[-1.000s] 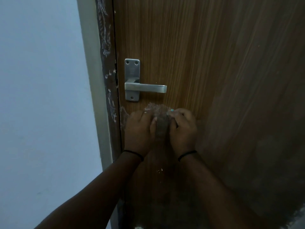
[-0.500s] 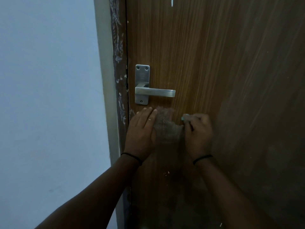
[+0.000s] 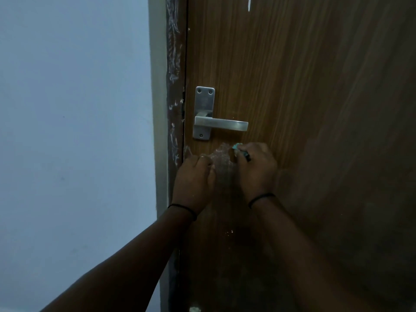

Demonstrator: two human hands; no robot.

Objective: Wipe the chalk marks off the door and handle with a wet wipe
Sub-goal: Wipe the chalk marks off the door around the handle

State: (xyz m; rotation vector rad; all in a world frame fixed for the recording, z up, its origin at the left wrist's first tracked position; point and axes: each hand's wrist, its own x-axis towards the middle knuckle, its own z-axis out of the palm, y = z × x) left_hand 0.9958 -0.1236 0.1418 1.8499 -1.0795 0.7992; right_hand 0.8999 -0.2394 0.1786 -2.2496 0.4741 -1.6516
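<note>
A brown wooden door [image 3: 315,109] fills the right of the view, with a silver lever handle [image 3: 221,125] near its left edge. Just below the handle I hold a thin, translucent wet wipe [image 3: 221,163] stretched between both hands, close to the door. My left hand [image 3: 193,183] pinches its left edge and my right hand [image 3: 256,170] grips its right edge. A small teal scrap [image 3: 238,147] also sticks out of my right fingers. White chalk marks show on the door by my left hand [image 3: 188,150] and as a stroke at the top [image 3: 249,3].
The dark door frame [image 3: 174,52] carries scribbled chalk marks along its length. A pale blue wall [image 3: 74,131] lies to the left. Small white specks [image 3: 229,232] dot the door below my wrists, and a white lump [image 3: 194,309] sits at the bottom.
My left fingers have curled from flat onto the wipe's edge. My hands have come closer together, bunching the wipe, and the teal scrap now shows above my right fingers.
</note>
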